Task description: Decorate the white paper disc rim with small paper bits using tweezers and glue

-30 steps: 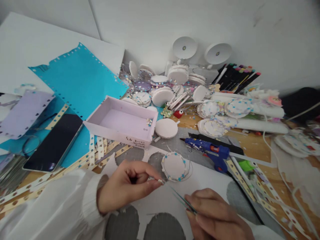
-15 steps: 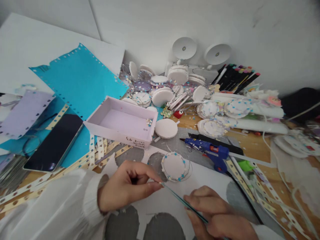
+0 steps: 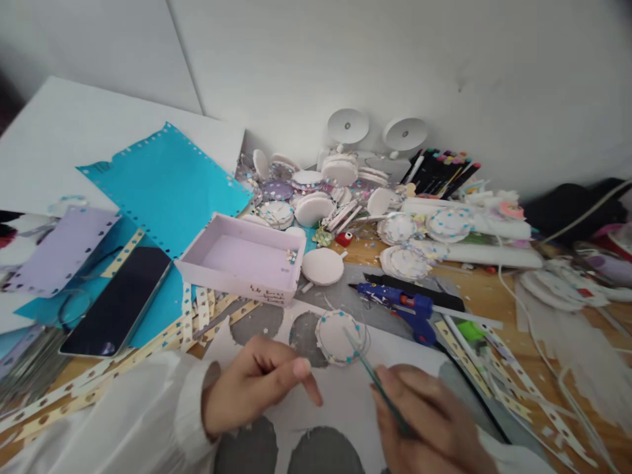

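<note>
My right hand (image 3: 424, 415) is closed around a pair of slim teal tweezers (image 3: 372, 376). Their tip reaches over a round white disc (image 3: 338, 334), edged with a thin wire loop and small blue and white stars; I cannot tell whether the tip touches it. To the left, my left hand (image 3: 264, 385) hovers over the white sheet (image 3: 340, 401) with thumb and forefinger apart and nothing visible between them. Round holes are cut in that sheet, showing the grey mat beneath. A lilac box (image 3: 237, 288) behind the hands has a few tiny stars inside.
A blue glue gun (image 3: 399, 301) lies right of the disc, its black cord running forward. Finished-looking decorated discs (image 3: 405, 262) pile up at the back. On the left are a phone (image 3: 118, 299), punched paper strips (image 3: 197, 306) and a blue sheet (image 3: 168, 187). Markers (image 3: 442, 171) stand behind.
The tweezers' tip has left my left fingertips and swung up over the starred disc. My left thumb and forefinger have parted. The view has tilted upward slightly.
</note>
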`<action>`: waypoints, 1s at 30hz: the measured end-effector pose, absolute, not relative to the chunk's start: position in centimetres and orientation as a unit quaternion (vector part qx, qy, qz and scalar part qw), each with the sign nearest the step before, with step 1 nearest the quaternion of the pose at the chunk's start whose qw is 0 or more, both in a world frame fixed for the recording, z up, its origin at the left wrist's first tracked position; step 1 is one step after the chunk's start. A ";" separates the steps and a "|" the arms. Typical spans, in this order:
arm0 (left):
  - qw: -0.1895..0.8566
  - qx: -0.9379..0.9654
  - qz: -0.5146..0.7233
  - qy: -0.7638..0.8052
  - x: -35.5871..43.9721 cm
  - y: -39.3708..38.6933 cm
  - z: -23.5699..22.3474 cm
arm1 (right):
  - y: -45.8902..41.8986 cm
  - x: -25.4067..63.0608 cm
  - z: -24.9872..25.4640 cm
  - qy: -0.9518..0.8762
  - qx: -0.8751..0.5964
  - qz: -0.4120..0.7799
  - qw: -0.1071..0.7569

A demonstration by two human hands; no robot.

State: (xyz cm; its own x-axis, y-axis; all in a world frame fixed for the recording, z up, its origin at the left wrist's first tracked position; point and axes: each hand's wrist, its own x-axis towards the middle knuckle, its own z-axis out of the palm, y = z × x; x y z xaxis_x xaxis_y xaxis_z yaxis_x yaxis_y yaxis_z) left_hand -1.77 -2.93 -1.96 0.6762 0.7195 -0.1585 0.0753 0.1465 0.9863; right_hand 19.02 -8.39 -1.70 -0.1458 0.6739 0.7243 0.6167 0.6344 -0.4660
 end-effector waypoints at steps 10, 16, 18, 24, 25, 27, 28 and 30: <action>0.681 0.593 0.241 0.356 -0.7 -4.5 -3.2 | -6.9 16.5 -1.1 -0.928 -0.178 -0.120 0.305; 0.683 0.580 0.251 0.367 -0.6 -5.1 -3.4 | -8.2 16.5 -1.5 -0.907 -0.219 -0.177 0.315; 0.680 0.578 0.257 0.371 -0.7 -5.1 -3.4 | -8.5 16.6 -0.9 -0.903 -0.233 -0.139 0.333; 0.666 0.572 0.287 0.383 -1.0 -4.4 -2.9 | -10.2 20.7 -1.0 -0.813 -0.444 0.018 0.377; 0.667 0.573 0.286 0.381 -1.0 -4.3 -2.8 | -10.4 22.0 -1.7 -0.758 -0.510 0.006 0.407; 0.671 0.575 0.278 0.377 -1.0 -4.3 -2.8 | -10.2 24.4 -3.4 -0.636 -0.625 -0.008 0.452; 0.672 0.576 0.273 0.376 -1.0 -4.3 -2.8 | -9.8 25.5 -4.3 -0.604 -0.652 -0.037 0.457; 0.672 0.580 0.264 0.377 -1.0 -4.3 -2.8 | -8.7 26.8 -5.7 -0.595 -0.676 -0.068 0.430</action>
State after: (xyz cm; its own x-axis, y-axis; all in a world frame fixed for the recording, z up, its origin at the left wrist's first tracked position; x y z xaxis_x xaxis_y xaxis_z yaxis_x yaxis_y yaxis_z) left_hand -1.01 -4.30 -2.85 0.5766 0.7921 -0.2001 0.0824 0.1873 0.9788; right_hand 26.83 -8.71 -5.70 0.2831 0.7455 0.6034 0.8627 0.0769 -0.4999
